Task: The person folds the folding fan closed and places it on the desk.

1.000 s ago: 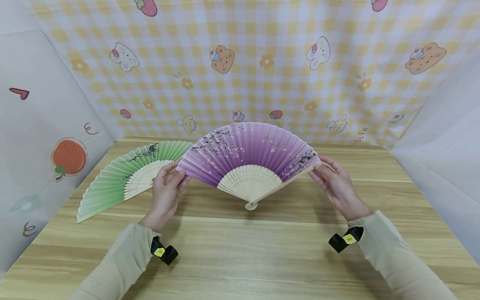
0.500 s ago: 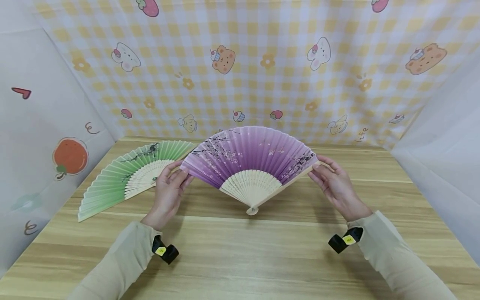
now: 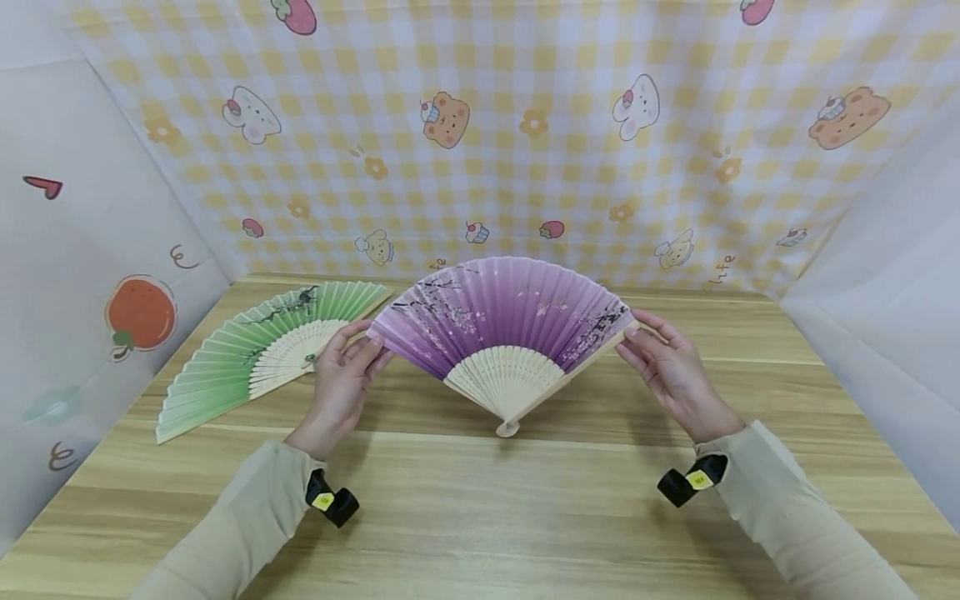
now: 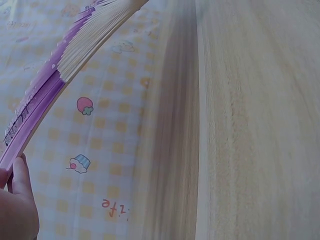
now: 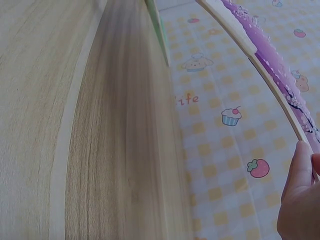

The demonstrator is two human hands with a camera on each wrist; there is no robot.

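Observation:
A purple folding fan (image 3: 510,308) with blossom branches and pale ribs is spread wide between both hands, its pivot end toward the person. At its left edge the left hand (image 3: 342,379) pinches the outer rib between thumb and fingers. The right hand (image 3: 675,375) pinches the opposite outer rib near its tip. In the left wrist view the fan's purple edge (image 4: 35,112) runs up from the thumb (image 4: 21,175). The right wrist view shows the pale outer rib (image 5: 277,92) held by the right fingers (image 5: 300,170).
A green folding fan (image 3: 225,358) lies spread on the wooden table (image 3: 480,517), behind and left of the left hand. A yellow checked cloth (image 3: 525,167) hangs along the table's back edge. White cloths (image 3: 75,250) stand at both sides.
The purple fan has come slightly lower and nearer the person. Its left edge and the left hand have shifted a little to the right, narrowing its spread. The right hand has barely moved.

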